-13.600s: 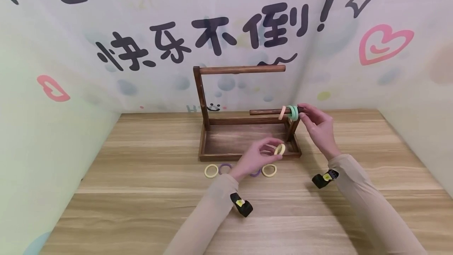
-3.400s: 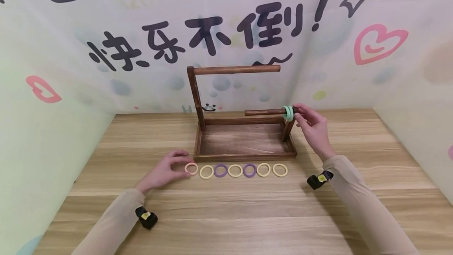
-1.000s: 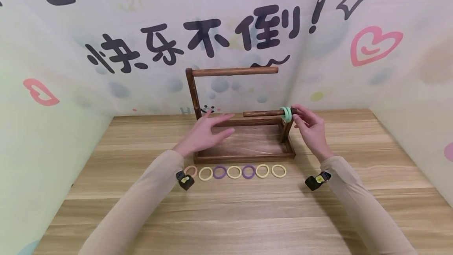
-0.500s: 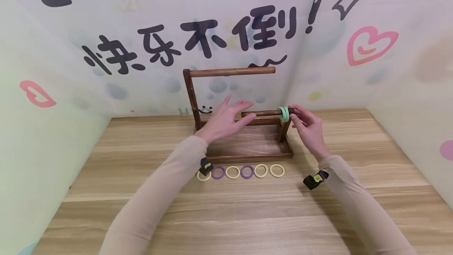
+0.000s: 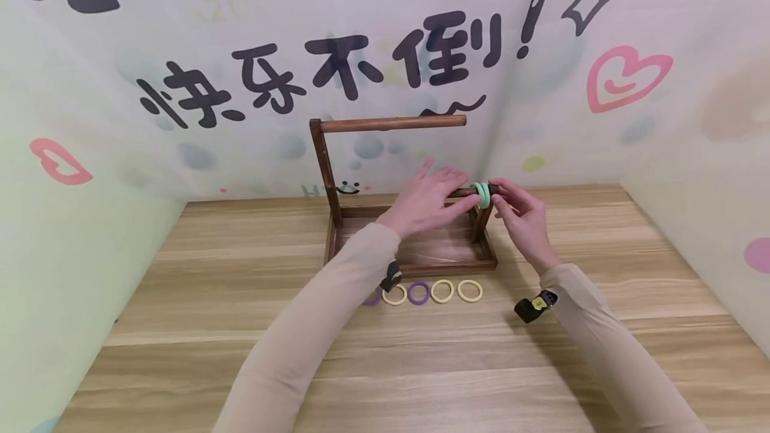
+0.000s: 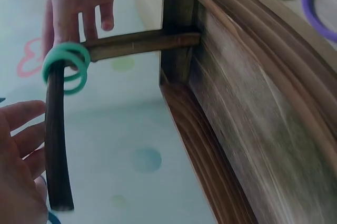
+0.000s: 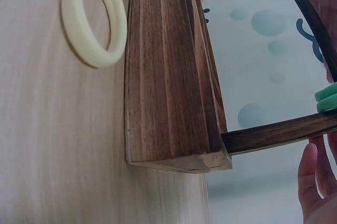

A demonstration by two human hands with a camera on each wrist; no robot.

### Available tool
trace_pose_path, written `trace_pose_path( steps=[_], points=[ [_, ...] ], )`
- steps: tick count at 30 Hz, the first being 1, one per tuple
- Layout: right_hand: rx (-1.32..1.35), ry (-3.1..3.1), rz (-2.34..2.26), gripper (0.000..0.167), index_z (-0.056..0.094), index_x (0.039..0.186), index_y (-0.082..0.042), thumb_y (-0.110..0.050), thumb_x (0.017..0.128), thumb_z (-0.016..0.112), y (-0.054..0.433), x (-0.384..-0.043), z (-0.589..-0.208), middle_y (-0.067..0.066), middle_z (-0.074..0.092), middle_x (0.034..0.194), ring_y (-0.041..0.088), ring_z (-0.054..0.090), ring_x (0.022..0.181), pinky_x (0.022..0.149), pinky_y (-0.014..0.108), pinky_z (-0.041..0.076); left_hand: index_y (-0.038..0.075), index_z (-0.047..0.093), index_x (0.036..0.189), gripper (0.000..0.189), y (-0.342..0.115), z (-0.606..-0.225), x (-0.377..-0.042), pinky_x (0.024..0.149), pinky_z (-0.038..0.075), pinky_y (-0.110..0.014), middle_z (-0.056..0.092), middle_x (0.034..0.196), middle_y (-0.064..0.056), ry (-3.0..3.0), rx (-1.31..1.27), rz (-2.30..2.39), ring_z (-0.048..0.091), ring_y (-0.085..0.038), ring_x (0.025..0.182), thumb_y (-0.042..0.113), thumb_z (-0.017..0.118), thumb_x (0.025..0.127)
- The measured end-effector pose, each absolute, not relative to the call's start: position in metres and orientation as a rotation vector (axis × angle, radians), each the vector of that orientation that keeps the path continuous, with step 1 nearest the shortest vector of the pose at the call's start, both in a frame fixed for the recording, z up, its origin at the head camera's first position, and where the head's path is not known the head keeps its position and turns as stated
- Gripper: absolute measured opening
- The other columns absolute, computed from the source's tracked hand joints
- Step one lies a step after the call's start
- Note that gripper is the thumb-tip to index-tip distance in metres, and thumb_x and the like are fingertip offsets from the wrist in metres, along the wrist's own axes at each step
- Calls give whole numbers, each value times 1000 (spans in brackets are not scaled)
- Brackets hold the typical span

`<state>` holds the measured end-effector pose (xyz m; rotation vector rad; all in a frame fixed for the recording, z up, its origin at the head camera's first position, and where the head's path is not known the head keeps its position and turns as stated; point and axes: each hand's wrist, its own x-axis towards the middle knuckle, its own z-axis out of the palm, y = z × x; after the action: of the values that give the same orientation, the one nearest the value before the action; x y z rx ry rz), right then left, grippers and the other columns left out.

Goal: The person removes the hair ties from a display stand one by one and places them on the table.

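Note:
Two mint-green rings (image 5: pixel 483 195) hang on the lower rod (image 6: pixel 55 145) of a dark wooden rack (image 5: pixel 448 268), up against its short post. My left hand (image 5: pixel 424 202) reaches over the rod with fingers extended, its thumb tip right at the rings in the head view. In the left wrist view the fingers lie alongside the rod and hold nothing. At the rod's post end, my right hand (image 5: pixel 525 216) pinches the rack between thumb and fingers. Yellow rings (image 5: pixel 470 291) and purple rings (image 5: pixel 418 293) lie flat in a row before the rack; my left sleeve hides the row's left end.
A longer upper rod (image 5: pixel 394 123) juts right from the rack's tall left post (image 5: pixel 325 172). The printed wall sheet (image 5: pixel 259 159) rises close behind. Wood-grain tabletop (image 5: pixel 481 366) stretches in front of the ring row.
Earlier a peach ring was on the rod; it was then laid at the row's left end. My left hand has since swung right to the green rings. The right hand stays at the post.

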<state>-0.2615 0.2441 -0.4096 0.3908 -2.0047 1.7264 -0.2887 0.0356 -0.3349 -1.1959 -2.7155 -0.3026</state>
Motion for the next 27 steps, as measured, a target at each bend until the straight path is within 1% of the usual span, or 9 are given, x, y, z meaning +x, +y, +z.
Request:
trace_pose_path(
  steps=[5,10,16,20,24,27],
  points=[
    [403,-2000,1722,29,57,121,13,10,93,56,244,-264,-411,-11,66,105,5,62,88,65,19,50,17,42,147,63,47,-340,-289,115,5,-39,44,147,-1,-2728,-1127,-199,33,-17,139,57,34,99],
    [395,-2004,1702,29,59,122,11,6,93,58,243,-262,-409,-11,66,105,5,62,88,65,19,51,23,40,148,66,53,-346,-288,115,3,-38,42,148,1,-2742,-1052,-103,32,-17,139,63,27,98],
    [388,-2012,1686,29,60,122,9,4,93,59,243,-261,-408,-9,66,105,7,63,88,65,21,51,27,41,148,65,57,-349,-289,115,1,-37,42,148,1,-2735,-999,-66,31,-16,139,65,26,97],
    [380,-2015,1693,29,59,121,11,8,93,57,241,-258,-405,-10,66,105,7,62,88,64,21,51,28,43,146,63,58,-352,-289,115,3,-36,46,146,2,-2708,-984,-59,34,-15,138,64,30,97],
    [399,-2010,1696,28,57,120,16,10,92,56,236,-250,-395,-9,65,104,6,62,87,64,18,50,28,45,145,59,58,-354,-289,115,5,-36,50,141,3,-2668,-978,-61,36,-15,137,61,37,97],
    [401,-2014,1692,27,55,119,18,10,93,55,231,-244,-389,-9,65,104,5,62,87,64,16,49,28,47,144,58,58,-356,-290,116,6,-37,52,140,3,-2650,-975,-57,37,-15,136,60,39,96]
  ],
)
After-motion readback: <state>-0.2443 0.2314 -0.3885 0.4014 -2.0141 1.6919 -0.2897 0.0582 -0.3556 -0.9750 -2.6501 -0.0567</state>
